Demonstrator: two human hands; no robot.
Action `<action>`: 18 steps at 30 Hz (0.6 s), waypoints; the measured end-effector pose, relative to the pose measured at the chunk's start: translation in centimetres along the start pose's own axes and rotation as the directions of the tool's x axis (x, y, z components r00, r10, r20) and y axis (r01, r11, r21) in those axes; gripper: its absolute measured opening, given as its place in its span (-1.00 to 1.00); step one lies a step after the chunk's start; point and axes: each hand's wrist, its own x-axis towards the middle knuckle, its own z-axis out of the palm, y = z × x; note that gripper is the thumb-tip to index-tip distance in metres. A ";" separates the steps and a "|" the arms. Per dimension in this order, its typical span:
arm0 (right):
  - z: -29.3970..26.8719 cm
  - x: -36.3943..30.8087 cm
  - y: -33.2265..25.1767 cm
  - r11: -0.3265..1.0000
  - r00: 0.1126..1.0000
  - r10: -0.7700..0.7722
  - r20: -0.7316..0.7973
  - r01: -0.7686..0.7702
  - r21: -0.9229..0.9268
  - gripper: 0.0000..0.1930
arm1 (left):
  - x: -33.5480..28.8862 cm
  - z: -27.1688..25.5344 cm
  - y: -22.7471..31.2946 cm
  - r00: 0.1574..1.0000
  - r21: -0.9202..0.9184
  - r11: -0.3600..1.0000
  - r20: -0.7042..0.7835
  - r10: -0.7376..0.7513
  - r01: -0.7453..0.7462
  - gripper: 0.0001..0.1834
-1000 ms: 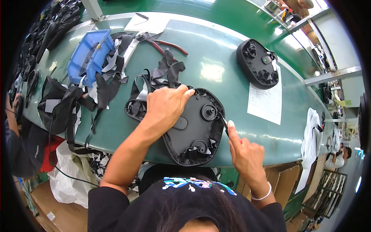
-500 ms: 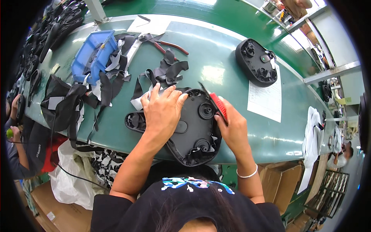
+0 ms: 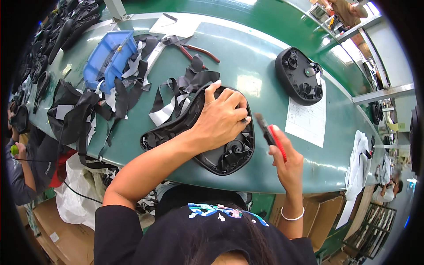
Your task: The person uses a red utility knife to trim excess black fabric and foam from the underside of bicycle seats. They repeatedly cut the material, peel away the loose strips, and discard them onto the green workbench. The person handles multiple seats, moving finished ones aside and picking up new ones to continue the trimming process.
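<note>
A black bicycle saddle (image 3: pixel 223 165) lies underside up in front of me, its narrow nose to the left. Gathered black cover material lines its rim, and round fittings show inside. My left hand (image 3: pixel 221 115) reaches across the saddle with fingers bent and closed on it. Something small and dark shows between thumb and forefinger; I cannot make out what. To the right of the saddle, my right hand (image 3: pixel 288 164) is closed round a red-handled utility knife (image 3: pixel 277 142). The knife points up and left, apart from the saddle.
Black and grey fabric scraps (image 3: pixel 115 99) lie left of the saddle, around a blue bin (image 3: pixel 99 62). Red-handled pincers (image 3: pixel 201 52) rest beyond. Another saddle (image 3: pixel 298 77) sits on a printed sheet (image 3: pixel 307 119) at far right. Another person's hand (image 3: pixel 20 151) is at the left edge.
The saddle has turned and tilted, with its rim nearer the fabric scraps. My left hand has moved right across it. My right hand has drawn the knife away from the rim, rightward and nearer me.
</note>
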 end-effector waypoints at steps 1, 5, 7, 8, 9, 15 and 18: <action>0.1 -0.1 0.6 0.985 0.992 -0.117 0.043 0.121 -0.119 -0.53 | 0.0 0.2 0.1 1.000 -0.009 1.000 -0.010 -0.009 0.009 -0.86; -0.3 -1.1 -1.6 0.891 0.985 -0.118 0.130 0.162 -0.423 -0.54 | 0.2 -0.6 0.4 0.978 0.031 0.997 -0.198 -0.059 0.067 -0.88; -1.1 -2.8 -2.7 0.869 0.986 -0.055 0.156 0.125 -0.479 -0.55 | 0.5 -1.1 0.1 0.879 0.041 0.976 -0.442 -0.176 0.216 -0.89; -1.6 -4.0 -3.1 0.876 0.986 -0.025 0.167 0.102 -0.471 -0.55 | 0.5 -1.4 -0.1 0.800 0.027 0.957 -0.557 -0.224 0.288 -0.89; -1.9 -4.5 -3.4 0.883 0.984 0.005 0.179 0.080 -0.462 -0.55 | 0.3 -1.5 -0.9 0.736 -0.162 0.925 -0.565 -0.373 0.345 -0.88; -4.1 4.1 -1.7 0.834 0.949 -0.091 0.303 0.239 -0.498 -0.60 | -3.2 -4.7 0.2 0.602 -0.880 0.250 0.050 -0.797 0.405 -0.74; -4.1 6.9 -2.0 0.826 0.852 -0.214 0.478 0.419 -0.377 -0.60 | -3.8 -5.6 1.8 0.740 -0.890 0.379 -0.072 -0.669 0.255 -0.74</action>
